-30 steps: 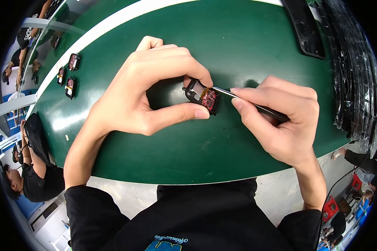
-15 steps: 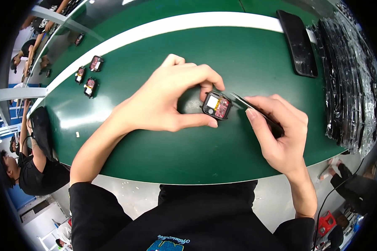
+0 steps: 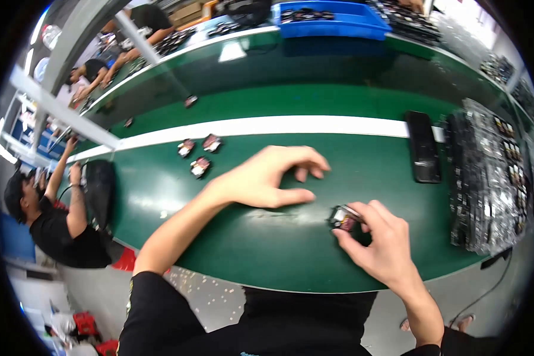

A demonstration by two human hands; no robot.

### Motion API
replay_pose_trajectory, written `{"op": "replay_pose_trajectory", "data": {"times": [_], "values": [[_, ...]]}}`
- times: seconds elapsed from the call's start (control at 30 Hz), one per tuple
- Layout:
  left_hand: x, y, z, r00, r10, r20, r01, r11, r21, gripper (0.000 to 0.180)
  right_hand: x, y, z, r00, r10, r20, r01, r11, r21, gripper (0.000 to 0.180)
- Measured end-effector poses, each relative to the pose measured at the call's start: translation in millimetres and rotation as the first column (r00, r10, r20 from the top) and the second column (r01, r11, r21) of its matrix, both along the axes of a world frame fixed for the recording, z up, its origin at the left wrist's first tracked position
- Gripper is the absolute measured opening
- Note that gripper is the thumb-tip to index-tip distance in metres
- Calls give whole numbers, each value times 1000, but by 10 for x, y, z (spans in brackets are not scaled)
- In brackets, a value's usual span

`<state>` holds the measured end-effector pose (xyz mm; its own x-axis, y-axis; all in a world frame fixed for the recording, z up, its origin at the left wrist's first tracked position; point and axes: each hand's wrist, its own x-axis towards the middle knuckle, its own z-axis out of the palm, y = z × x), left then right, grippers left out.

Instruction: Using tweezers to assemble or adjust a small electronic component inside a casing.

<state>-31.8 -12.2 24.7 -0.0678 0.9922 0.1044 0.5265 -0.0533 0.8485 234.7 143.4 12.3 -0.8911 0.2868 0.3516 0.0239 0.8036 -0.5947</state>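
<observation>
Between the thumb and fingers of my right hand (image 3: 382,240) is a small square electronic module (image 3: 342,218), like an open watch body, with a black frame and reddish, whitish parts. Motion blurs it a little, and I cannot make out tweezers in that hand now. My left hand (image 3: 261,178) hovers over the green table (image 3: 267,243) to the left, its fingers curved and apart, holding nothing. Beyond the left wrist lie three similar modules (image 3: 200,167) in a loose group.
A black slab like a phone (image 3: 423,148) lies at the right across a white strip (image 3: 314,125). Beside it rises a stack of clear plastic trays (image 3: 486,190). A blue bin (image 3: 338,31) stands at the back. To the left, a person (image 3: 56,228) sits near a black bag (image 3: 98,190).
The module has passed from beside my left hand into my right hand, moving right and nearer me. The left hand is empty. The tweezers no longer show clearly. The view has tilted up.
</observation>
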Motion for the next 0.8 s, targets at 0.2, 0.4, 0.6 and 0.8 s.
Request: {"op": "replay_pose_trajectory", "data": {"times": [0.2,0.4,0.6,0.8], "values": [[-1720,-720,-144,391,574,-720,-552,772,315,49,294,237,716,992,-25,-127,35,996,80,44],[-3199,-1505,-533,351,634,-689,-808,577,120,44,769,1088,1216,883,-376,-280,436,878,197,42],[-2673,-1124,-589,245,640,-728,-702,635,323,31,1490,1760,1186,593,-777,-214,802,543,248,39],[-2276,-815,-338,412,599,-687,-605,744,286,25,1711,1859,1016,563,-816,-131,822,534,199,44]]}}
